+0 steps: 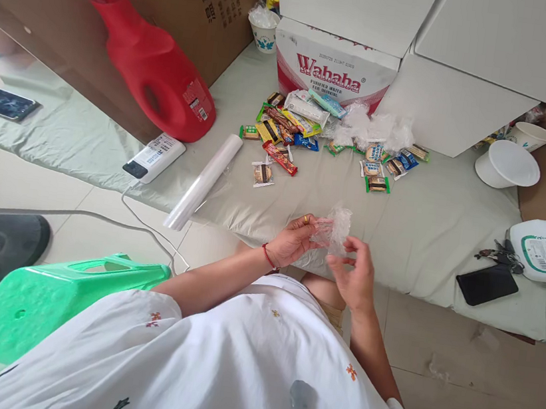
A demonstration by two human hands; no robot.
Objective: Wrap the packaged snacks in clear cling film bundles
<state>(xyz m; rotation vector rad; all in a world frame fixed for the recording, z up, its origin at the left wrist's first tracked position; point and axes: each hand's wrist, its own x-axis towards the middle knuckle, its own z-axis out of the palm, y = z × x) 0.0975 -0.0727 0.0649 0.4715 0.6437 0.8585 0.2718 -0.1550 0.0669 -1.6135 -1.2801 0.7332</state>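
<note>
The left hand (pixel 292 243) pinches crumpled clear film (pixel 341 229) over the near edge of the covered table (pixel 415 230) — its bunched length pointing away from the body — and the right hand (pixel 357 276), fingers narrowed, meets it, grip unclear. Cardboard (pixel 189 39), then white boxes (pixel 355 0), stand beyond.

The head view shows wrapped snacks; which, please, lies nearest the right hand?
The green-edged packet, frontmost on the right; no other lies closer to the right hand.

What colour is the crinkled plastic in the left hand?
The crinkled plastic is see-through, whitish where it bunches; best seen in the head view.
</note>
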